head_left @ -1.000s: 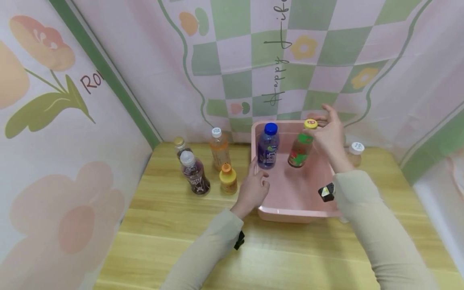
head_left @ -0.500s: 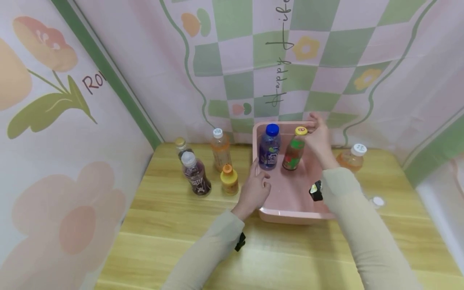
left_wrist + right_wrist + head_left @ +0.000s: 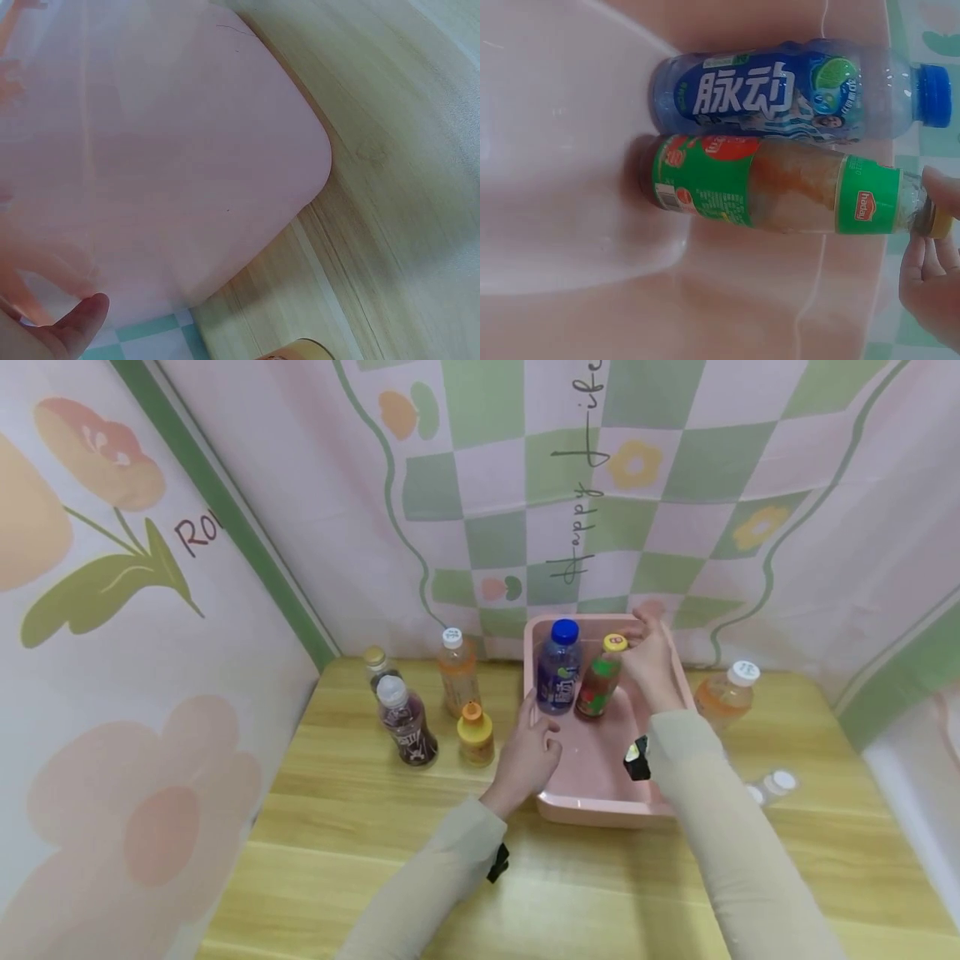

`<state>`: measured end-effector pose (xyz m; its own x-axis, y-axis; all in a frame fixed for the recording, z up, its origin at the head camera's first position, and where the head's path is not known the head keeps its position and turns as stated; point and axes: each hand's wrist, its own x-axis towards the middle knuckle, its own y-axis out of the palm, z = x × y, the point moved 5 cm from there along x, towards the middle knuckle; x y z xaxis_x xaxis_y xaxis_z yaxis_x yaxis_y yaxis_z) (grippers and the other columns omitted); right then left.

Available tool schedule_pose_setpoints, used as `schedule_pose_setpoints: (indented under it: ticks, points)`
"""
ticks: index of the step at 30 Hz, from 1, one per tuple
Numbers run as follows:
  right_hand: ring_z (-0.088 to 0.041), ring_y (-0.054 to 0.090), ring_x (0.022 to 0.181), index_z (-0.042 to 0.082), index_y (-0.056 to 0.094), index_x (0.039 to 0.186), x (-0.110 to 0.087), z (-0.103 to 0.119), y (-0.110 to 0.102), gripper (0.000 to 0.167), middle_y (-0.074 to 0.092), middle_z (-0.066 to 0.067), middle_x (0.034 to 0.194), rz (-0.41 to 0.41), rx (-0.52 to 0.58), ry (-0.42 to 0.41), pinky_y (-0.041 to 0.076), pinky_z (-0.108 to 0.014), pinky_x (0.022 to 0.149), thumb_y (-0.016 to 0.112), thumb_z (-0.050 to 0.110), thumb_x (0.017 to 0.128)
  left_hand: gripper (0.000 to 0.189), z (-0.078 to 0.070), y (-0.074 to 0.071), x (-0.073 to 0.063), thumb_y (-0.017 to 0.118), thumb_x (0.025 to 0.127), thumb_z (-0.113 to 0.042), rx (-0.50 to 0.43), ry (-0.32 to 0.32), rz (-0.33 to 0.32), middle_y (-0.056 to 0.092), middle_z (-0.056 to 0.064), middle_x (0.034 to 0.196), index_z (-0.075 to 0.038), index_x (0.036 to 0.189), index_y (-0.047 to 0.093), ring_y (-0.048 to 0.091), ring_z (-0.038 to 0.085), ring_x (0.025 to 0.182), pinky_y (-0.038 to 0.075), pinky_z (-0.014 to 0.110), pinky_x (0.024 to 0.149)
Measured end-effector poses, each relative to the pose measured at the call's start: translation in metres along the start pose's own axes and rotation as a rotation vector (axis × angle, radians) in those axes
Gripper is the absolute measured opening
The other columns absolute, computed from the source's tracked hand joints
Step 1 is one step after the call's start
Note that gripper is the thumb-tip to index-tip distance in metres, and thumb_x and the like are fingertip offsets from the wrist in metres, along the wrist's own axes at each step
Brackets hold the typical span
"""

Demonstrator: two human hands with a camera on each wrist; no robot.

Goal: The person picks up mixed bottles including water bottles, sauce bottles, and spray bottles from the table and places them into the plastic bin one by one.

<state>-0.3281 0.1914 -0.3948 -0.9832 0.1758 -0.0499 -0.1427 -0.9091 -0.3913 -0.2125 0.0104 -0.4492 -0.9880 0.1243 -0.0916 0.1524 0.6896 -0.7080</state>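
Observation:
My right hand pinches the yellow cap of a green-labelled bottle, held nearly upright inside a pink plastic tub. In the right wrist view, thumb and fingers close around that bottle's neck, and brown liquid shows through the glass. Right beside it stands a blue-capped drink bottle with a blue label, against the tub's left back corner. My left hand grips the tub's left rim, index finger along the edge. In the left wrist view, one fingertip lies by the tub's outer wall.
Left of the tub stand a purple drink bottle, a white-capped orange bottle, a small yellow bottle and a gold-capped bottle. On the right are an orange drink bottle and a clear white-capped container.
My right hand has moved left and lower with the green-labelled bottle, bringing it beside the blue-capped one. The left hand stays on the rim.

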Motion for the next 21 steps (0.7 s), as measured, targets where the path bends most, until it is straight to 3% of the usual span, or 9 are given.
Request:
schedule_pose_setpoints:
  ticks: [8, 16, 21]
  points:
    - [-0.034, 0.049, 0.127, 0.004, 0.023, 0.15, 0.002, -0.009, 0.004, 0.085, 0.049, -0.024, 0.138, -0.025, 0.02, 0.016, 0.045, -0.038, 0.106, 0.063, -0.015, 0.077, 0.027, 0.0, 0.0, 0.0, 0.054, 0.09, -0.018, -0.007, 0.01, -0.003, 0.005, -0.007, 0.163, -0.012, 0.114, 0.064, 0.061, 0.015, 0.089, 0.045, 0.016, 0.061]
    - [-0.034, 0.051, 0.126, 0.005, 0.026, 0.148, 0.001, -0.013, 0.007, 0.084, 0.051, -0.023, 0.137, -0.043, 0.022, 0.01, 0.045, -0.038, 0.106, 0.064, -0.015, 0.076, 0.026, 0.001, 0.002, 0.002, 0.054, 0.091, -0.018, 0.004, 0.006, -0.006, 0.004, -0.008, 0.163, -0.013, 0.113, 0.064, 0.061, 0.017, 0.094, 0.045, 0.016, 0.061]
    - [-0.033, 0.049, 0.129, 0.006, 0.025, 0.149, 0.002, -0.017, 0.007, 0.085, 0.049, -0.021, 0.141, -0.045, 0.045, 0.063, 0.043, -0.036, 0.108, 0.063, -0.014, 0.076, 0.025, 0.001, 0.001, 0.002, 0.054, 0.09, -0.018, 0.007, 0.007, -0.008, 0.005, -0.007, 0.163, -0.013, 0.113, 0.064, 0.059, 0.014, 0.087, 0.044, 0.017, 0.059]
